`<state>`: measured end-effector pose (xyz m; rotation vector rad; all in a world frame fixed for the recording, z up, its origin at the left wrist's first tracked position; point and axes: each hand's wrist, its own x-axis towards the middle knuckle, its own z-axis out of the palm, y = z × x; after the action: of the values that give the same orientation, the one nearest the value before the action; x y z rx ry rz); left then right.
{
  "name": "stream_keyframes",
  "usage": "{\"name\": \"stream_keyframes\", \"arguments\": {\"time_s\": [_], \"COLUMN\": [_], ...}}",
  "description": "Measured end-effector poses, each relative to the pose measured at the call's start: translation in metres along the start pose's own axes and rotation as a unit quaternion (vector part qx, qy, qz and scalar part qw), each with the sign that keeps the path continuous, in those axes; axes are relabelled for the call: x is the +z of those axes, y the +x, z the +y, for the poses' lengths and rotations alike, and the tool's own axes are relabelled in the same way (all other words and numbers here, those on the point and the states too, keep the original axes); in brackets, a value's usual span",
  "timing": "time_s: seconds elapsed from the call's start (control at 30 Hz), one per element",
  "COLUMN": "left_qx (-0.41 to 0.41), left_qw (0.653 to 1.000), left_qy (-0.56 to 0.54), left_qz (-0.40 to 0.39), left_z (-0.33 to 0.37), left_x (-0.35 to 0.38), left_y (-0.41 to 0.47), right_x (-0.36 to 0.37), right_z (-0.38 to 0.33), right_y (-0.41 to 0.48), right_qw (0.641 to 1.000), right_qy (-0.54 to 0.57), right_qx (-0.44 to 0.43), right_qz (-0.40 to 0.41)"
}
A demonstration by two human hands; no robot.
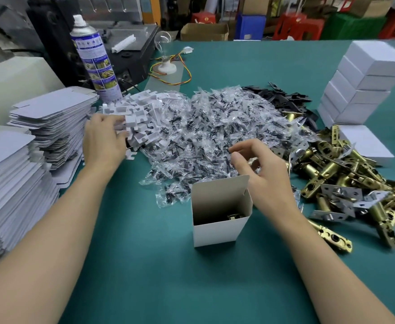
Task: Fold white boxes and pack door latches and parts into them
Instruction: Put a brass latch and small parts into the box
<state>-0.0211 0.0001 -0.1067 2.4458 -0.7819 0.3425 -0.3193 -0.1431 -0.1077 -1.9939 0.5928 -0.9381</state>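
Note:
An open white box (217, 228) stands upright on the green table (163, 265), with a brass latch part showing inside. My left hand (104, 139) reaches into a heap of white card inserts (142, 118) and its fingers touch one at the heap's edge. My right hand (259, 174) hovers just behind the box over the pile of clear screw bags (215, 127), fingers loosely curled with nothing in them. Brass door latches (346, 183) lie heaped to the right.
Stacks of flat white box blanks (51, 118) fill the left edge. Closed white boxes (364, 83) are stacked at the right. Black plates (285, 97) lie behind the bags. A spray can (93, 57) and a machine stand at the back left.

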Motion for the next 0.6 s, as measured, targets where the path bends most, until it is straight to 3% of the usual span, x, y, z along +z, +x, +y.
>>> {"name": "stream_keyframes", "arguments": {"time_s": [0.4,0.5,0.6], "left_qx": [0.085,0.033,0.017], "left_qw": [0.993,0.977,0.913], "left_qy": [-0.048,-0.199,-0.407], "left_qz": [0.073,0.065,-0.023], "left_z": [-0.021,-0.003,0.033], "left_x": [-0.005,-0.015,-0.037], "left_y": [-0.006,-0.015,-0.039], "right_x": [0.0,-0.001,-0.002], "right_z": [-0.003,-0.002,-0.001], "right_y": [0.0,0.001,0.001], "right_qw": [0.999,1.0,0.999], "right_qy": [0.022,0.022,0.03], "right_qx": [0.023,0.016,0.012], "right_qz": [-0.027,-0.01,-0.001]}}
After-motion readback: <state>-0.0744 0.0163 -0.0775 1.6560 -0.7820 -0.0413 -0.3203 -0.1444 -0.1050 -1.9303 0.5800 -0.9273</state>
